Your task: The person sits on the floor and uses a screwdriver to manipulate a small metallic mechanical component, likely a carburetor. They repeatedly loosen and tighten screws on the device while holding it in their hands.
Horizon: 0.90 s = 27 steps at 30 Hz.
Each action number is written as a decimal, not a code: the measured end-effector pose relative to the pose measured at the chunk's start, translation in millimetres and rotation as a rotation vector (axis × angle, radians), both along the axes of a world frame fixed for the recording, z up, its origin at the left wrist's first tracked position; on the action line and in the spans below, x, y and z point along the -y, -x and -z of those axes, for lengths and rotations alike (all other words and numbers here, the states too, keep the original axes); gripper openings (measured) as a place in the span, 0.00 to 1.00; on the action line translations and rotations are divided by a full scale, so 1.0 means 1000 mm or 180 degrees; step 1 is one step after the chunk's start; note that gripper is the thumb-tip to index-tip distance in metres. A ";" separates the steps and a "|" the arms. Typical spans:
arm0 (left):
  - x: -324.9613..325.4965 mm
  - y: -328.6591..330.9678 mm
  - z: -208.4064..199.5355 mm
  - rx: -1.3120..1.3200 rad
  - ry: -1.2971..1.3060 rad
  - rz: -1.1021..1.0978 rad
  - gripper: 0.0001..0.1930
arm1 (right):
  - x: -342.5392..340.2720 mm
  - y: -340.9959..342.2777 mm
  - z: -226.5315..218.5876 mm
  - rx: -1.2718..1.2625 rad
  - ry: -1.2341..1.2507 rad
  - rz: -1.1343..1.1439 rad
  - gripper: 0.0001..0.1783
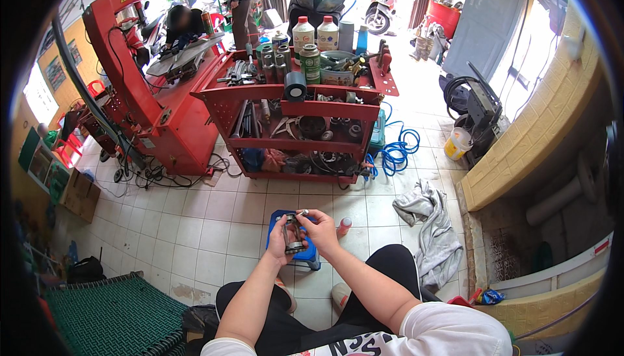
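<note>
Above a small blue plastic stool (312, 260), my left hand (278, 240) grips a dark metal frame-like part (296, 247) with bars and an open middle. Its exact kind is too small to make out. My right hand (320, 231) is closed in a pinch at the part's upper end, with a small shiny metal cylinder (303, 212) between the fingertips. Whether the cylinder touches the frame I cannot tell. Just right of the stool, a small bottle of red liquid (344, 226) stands on the tiles.
A red tool trolley (292, 143) loaded with cans, bottles and tools stands ahead. Left of it is a red machine (175, 138), with a person behind. Blue hose (400, 151) coils by the trolley. A grey cloth (426, 229) lies right; a green woven seat (114, 314) is left.
</note>
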State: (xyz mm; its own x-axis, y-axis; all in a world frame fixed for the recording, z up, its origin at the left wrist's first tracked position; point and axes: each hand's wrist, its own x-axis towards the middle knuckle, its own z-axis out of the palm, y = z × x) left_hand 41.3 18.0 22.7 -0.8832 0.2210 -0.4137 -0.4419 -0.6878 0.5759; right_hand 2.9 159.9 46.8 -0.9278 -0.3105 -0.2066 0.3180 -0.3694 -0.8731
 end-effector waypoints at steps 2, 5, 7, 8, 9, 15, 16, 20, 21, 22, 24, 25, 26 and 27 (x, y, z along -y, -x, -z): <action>0.000 0.000 -0.001 0.0010 -0.0046 -0.0009 0.29 | 0.000 -0.001 -0.002 -0.0119 -0.0105 -0.0019 0.10; -0.001 -0.001 -0.001 0.0052 -0.0047 0.0009 0.29 | 0.000 0.001 0.003 -0.0296 -0.0083 0.0048 0.09; 0.000 -0.002 0.000 0.0082 -0.0011 0.0053 0.30 | 0.001 0.002 0.004 -0.0198 -0.0174 0.0110 0.09; -0.001 -0.002 0.001 0.0092 0.0010 0.0092 0.30 | 0.001 0.002 0.005 -0.0149 -0.0219 0.0142 0.09; -0.001 -0.002 0.001 0.0104 0.0031 0.0131 0.30 | 0.001 0.002 0.004 -0.0138 -0.0254 0.0141 0.09; -0.004 -0.002 0.001 0.0092 -0.0050 0.0164 0.31 | 0.001 0.001 0.005 -0.0266 -0.0379 0.0202 0.08; -0.003 -0.002 0.001 0.0090 -0.0038 0.0170 0.31 | 0.001 0.001 0.005 -0.0307 -0.0401 0.0210 0.08; -0.002 -0.001 0.002 0.0079 -0.0049 0.0163 0.31 | 0.002 0.000 0.005 -0.0441 -0.0371 0.0213 0.08; -0.002 -0.001 0.002 0.0077 -0.0070 0.0155 0.31 | 0.001 0.001 0.004 -0.0512 -0.0374 0.0173 0.08; -0.002 -0.002 0.002 0.0082 -0.0095 0.0141 0.31 | 0.001 0.001 0.004 -0.0582 -0.0376 0.0134 0.09; -0.001 -0.002 0.001 0.0090 -0.0143 0.0113 0.31 | 0.001 0.002 0.005 -0.0709 -0.0402 0.0042 0.10; -0.001 -0.002 0.001 0.0101 -0.0140 0.0108 0.31 | 0.000 0.003 0.006 -0.0766 -0.0425 -0.0010 0.10; -0.001 -0.001 0.001 0.0113 -0.0137 0.0103 0.31 | 0.000 0.004 0.008 -0.0822 -0.0447 -0.0062 0.11; -0.001 -0.001 0.000 0.0126 -0.0139 0.0099 0.31 | 0.001 0.004 0.007 -0.0748 -0.0407 -0.0022 0.11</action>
